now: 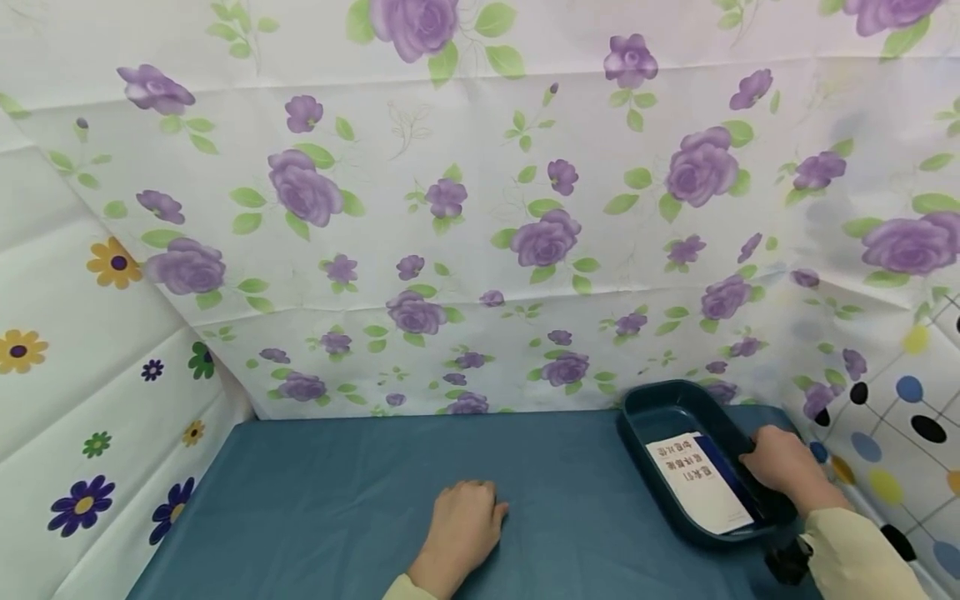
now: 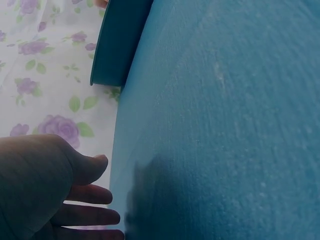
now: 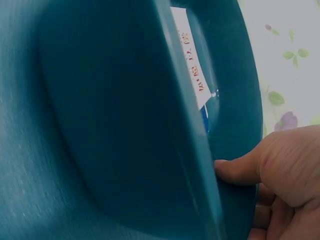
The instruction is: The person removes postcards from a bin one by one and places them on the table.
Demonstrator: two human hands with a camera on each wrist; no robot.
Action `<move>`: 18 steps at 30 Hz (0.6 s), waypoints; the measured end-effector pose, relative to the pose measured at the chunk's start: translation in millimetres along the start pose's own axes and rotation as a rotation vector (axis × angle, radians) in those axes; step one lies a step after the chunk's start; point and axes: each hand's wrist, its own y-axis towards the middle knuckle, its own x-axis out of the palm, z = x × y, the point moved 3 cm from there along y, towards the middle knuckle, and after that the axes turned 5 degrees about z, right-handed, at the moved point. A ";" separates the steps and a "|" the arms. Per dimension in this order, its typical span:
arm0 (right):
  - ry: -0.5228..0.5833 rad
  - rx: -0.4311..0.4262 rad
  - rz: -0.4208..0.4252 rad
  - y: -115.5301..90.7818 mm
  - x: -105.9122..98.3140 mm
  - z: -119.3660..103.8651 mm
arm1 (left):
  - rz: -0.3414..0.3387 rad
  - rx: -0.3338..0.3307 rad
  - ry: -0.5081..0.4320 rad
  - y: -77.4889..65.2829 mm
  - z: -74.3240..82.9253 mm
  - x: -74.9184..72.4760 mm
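A dark teal plastic tray (image 1: 675, 410) with rounded corners sits at the right end of the table. Inside it lies a flat white booklet (image 1: 701, 483) with printed characters and a dark blue strip along one side. My right hand (image 1: 791, 467) grips the tray's right rim. In the right wrist view the thumb (image 3: 235, 170) is over the inside of the wall, with the fingers outside. My left hand (image 1: 463, 521) is low over the middle of the table, holding nothing. Its fingers (image 2: 85, 215) are loosely bent in the left wrist view.
A blue-green cloth covers the table (image 1: 360, 500). A white sheet with purple roses (image 1: 547, 237) hangs along the back. Flowered sheeting (image 1: 82, 504) closes the left side, and dotted sheeting (image 1: 888, 450) stands close beside my right hand. A small black object (image 1: 787, 562) is at my right wrist.
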 end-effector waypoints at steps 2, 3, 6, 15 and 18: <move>0.024 0.001 -0.006 -2.0 1.5 -5.6 | 0.013 0.002 0.000 0.2 0.1 -0.9; 0.032 -0.001 -0.005 -3.3 2.3 -8.6 | 0.020 0.005 0.000 0.3 0.2 -1.2; 0.062 -0.010 0.000 -9.2 6.5 -18.6 | 0.034 0.010 0.003 1.5 -0.4 -1.1; 0.115 -0.058 0.013 -24.7 19.6 -46.8 | 0.092 -0.013 0.042 8.7 -2.3 -5.3; 0.133 -0.057 0.013 -29.0 20.5 -56.8 | 0.125 -0.012 0.048 13.9 4.5 -11.3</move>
